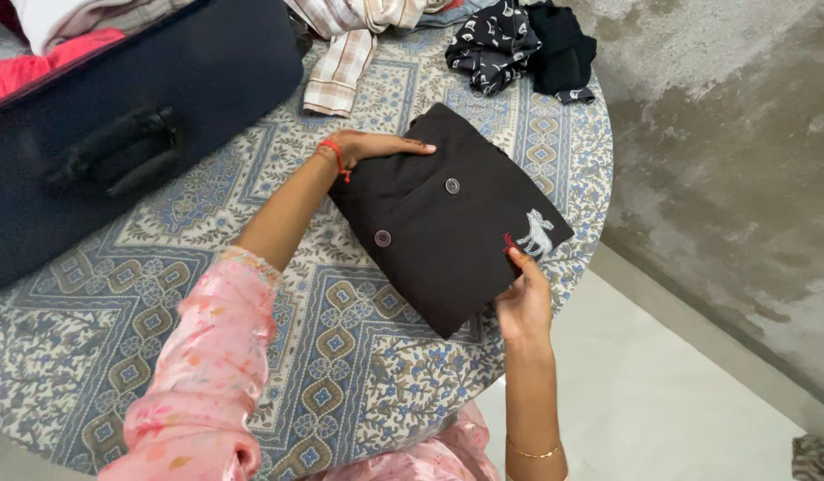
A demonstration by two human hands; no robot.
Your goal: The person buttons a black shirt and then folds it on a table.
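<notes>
While your left hand and right hand pinch its edges, folded black shirt shows two buttons, white horse.

We see a black folded shirt with two dull purple-brown buttons and a small white animal figure beside a speck of red stitching. Under it lies a tablecloth in blue and grey, printed with floral borders and olive-and-blue diamond tiles. Our sleeve is pink satin with faint orange and white blotches. A red thread circles our left hand's wrist; a gold bangle sits below our right hand. The suitcase is dark navy. Nearby lie a beige checked shirt and a black-and-white patterned cloth.
</notes>
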